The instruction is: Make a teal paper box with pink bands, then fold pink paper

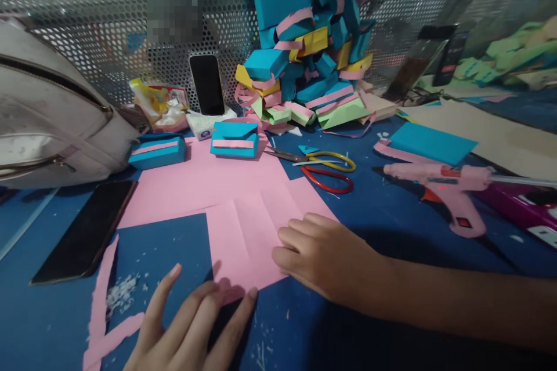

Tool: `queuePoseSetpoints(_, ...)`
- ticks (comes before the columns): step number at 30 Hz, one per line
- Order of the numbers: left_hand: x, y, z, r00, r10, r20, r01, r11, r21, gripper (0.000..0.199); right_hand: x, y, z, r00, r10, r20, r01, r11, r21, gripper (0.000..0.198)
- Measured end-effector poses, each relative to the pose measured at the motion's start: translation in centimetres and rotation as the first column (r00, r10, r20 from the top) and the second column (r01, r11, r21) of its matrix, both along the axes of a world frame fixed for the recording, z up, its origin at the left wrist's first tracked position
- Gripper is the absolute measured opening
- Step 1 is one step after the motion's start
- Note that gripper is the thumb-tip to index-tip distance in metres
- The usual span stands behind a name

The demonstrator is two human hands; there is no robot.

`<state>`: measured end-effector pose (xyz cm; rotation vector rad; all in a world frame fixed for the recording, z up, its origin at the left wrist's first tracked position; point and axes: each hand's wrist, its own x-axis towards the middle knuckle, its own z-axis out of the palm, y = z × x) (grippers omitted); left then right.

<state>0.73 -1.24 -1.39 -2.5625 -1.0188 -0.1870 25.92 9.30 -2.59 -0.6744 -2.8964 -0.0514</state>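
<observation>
A creased piece of pink paper (243, 232) lies on the blue table, with fold lines running across it. My right hand (319, 255) rests on its right part, fingers curled closed against the paper; its fingertips are partly hidden. At the near edge of that paper is my left hand (191, 324), fingers spread, with fingertips touching or just beside the edge. A larger pink sheet (174, 197) lies behind. Scissors (317, 162) with one yellow and one red handle rest beyond my right hand, blades partly open.
Two small blue boxes (235, 140) with pink strips stand behind. A tall pile of folded paper boxes (285, 0) leans on the mesh. A pink glue gun (452, 185) lies right; phone (85, 232), white bag (52, 110) and torn pink strips (99, 301) are left. A second phone (207, 84) stands upright.
</observation>
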Motion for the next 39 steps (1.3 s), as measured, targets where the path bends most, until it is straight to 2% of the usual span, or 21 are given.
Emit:
queuePoseSetpoints(3,0.2,0.6,1.1,0.993,-0.106,-0.050,0.106,0.994,0.000,0.060,0.1,-0.1,-0.4,0.999,-0.003,-0.050,0.005,0.999,0.035,0.011)
queuePoseSetpoints(5,0.5,0.7,1.2,0.991,-0.129,-0.039,0.127,0.991,-0.044,0.057,0.2,0.0,-0.6,0.996,0.009,-0.086,-0.006,1.000,0.030,0.015)
queuePoseSetpoints(7,0.8,0.6,0.7,0.995,-0.101,0.018,0.101,0.993,-0.053,0.054,0.2,0.2,-0.8,0.994,0.022,-0.103,-0.019,0.999,0.030,0.016)
queuePoseSetpoints(11,1.4,0.1,-1.6,0.990,-0.003,0.141,0.005,1.000,-0.011,0.056,0.4,0.3,-0.7,0.997,0.012,-0.081,-0.006,0.997,0.077,0.012)
queuePoseSetpoints(13,1.5,0.0,-2.4,0.991,0.010,0.135,-0.007,1.000,-0.028,0.049,0.7,-0.2,-0.3,0.993,-0.001,-0.117,0.019,0.988,0.151,0.008)
queuePoseSetpoints(16,1.4,0.1,-2.6,0.992,0.008,0.127,-0.005,1.000,-0.027,0.040,1.3,-1.9,0.5,0.968,0.094,-0.232,-0.027,0.962,0.273,0.021)
queuePoseSetpoints(18,1.3,0.1,-2.3,0.994,0.009,0.110,-0.005,0.999,-0.039,0.039,1.8,-3.3,0.6,0.961,0.159,-0.228,-0.103,0.965,0.240,0.029)
queuePoseSetpoints(19,1.2,0.1,-2.2,0.995,0.013,0.098,-0.008,0.999,-0.049,0.039,2.1,-3.8,0.5,0.968,0.149,-0.204,-0.107,0.973,0.205,0.032)
queuePoseSetpoints(24,0.9,0.1,-1.9,0.997,0.031,0.072,-0.026,0.997,-0.066,0.038,3.4,-4.6,-0.7,0.982,0.001,-0.188,0.006,0.999,0.035,0.034)
queuePoseSetpoints(27,0.9,0.1,-1.9,0.997,0.028,0.077,-0.023,0.997,-0.071,0.039,4.3,-4.4,-1.0,0.985,-0.034,-0.170,0.032,0.999,-0.018,0.036)
queuePoseSetpoints(34,0.9,0.0,-2.1,0.993,0.041,0.111,-0.031,0.995,-0.093,0.042,5.4,-4.2,-0.8,0.984,-0.071,-0.160,0.067,0.997,-0.034,0.038)
queuePoseSetpoints(39,0.9,0.1,-2.2,0.993,0.037,0.109,-0.028,0.996,-0.088,0.041,6.4,-3.5,-0.9,0.977,-0.137,-0.162,0.144,0.989,0.028,0.040)
